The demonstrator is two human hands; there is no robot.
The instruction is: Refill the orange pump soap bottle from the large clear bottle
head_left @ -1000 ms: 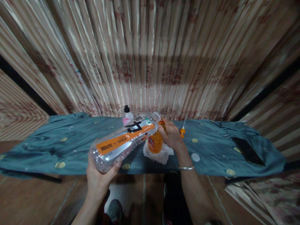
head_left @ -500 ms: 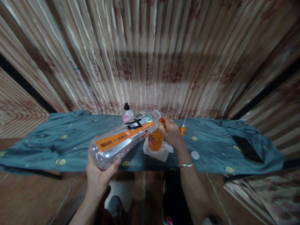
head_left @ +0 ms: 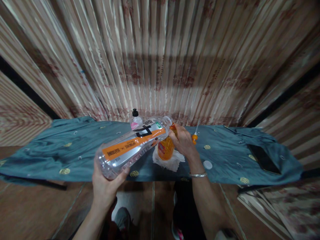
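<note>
My left hand [head_left: 105, 186] grips the base of a large clear plastic bottle [head_left: 132, 148] with an orange and black label. The bottle is tilted, its open neck over the mouth of a small orange bottle [head_left: 165, 148]. My right hand [head_left: 183, 141] holds that orange bottle upright on a white tissue [head_left: 168, 163], which lies on the teal cloth [head_left: 75, 153] covering the table. An orange pump top [head_left: 194, 136] lies just right of my right hand. A white cap [head_left: 207, 164] rests on the cloth near my right wrist.
A small clear bottle with a black cap [head_left: 135, 120] stands behind the big bottle. A dark phone [head_left: 264, 159] lies at the table's right end. A striped curtain [head_left: 160, 60] hangs close behind the table. Wooden floor lies below the front edge.
The view has shifted slightly. Both hands keep their grips, with the big bottle staying tilted over the orange one.
</note>
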